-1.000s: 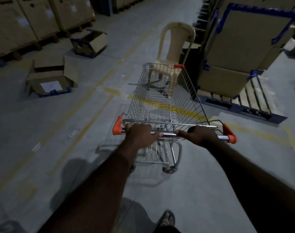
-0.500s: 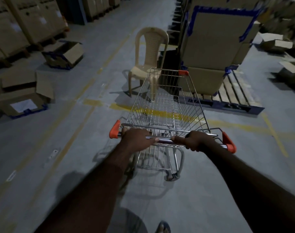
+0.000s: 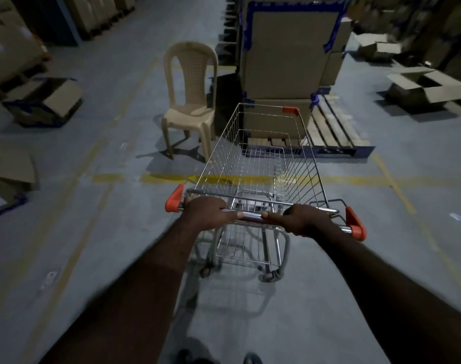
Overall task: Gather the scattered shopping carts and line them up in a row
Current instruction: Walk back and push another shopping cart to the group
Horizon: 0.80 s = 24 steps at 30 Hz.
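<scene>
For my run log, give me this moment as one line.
left hand: grips handle | right hand: grips handle | cart: empty, upright | ahead: boxes on pallet, chair to their left

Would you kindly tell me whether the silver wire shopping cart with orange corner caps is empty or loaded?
Empty: the silver wire shopping cart holds nothing; the yellow floor line shows through its bare mesh.

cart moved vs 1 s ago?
Yes. The cart has swung right. Its front overlapped the chair before; now it sits right of the chair, pointing at the pallet.
</scene>
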Motion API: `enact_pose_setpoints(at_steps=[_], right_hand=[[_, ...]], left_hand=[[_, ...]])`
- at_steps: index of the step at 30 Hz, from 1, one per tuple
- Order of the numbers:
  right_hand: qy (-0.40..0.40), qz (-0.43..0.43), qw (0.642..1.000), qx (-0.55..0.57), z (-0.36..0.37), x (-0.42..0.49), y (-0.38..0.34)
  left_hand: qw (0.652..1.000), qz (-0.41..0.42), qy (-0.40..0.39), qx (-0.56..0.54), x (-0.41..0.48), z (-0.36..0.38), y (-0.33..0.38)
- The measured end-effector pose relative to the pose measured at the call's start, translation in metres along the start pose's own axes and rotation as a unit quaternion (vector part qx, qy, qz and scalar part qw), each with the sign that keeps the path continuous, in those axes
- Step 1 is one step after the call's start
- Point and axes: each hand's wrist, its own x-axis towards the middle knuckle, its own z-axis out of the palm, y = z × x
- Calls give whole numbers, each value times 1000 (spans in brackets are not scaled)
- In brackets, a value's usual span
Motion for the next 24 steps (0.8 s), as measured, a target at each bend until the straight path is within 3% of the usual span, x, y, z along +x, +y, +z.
enact_pose_setpoints(at_steps=[14, 24], right_hand=[[29, 124, 991, 40, -15, 7, 25], [63, 238, 964, 100, -13, -3, 52]], left_hand=[[985, 161, -25, 49, 102, -26, 30], [962, 251, -55, 90, 148, -30, 75]])
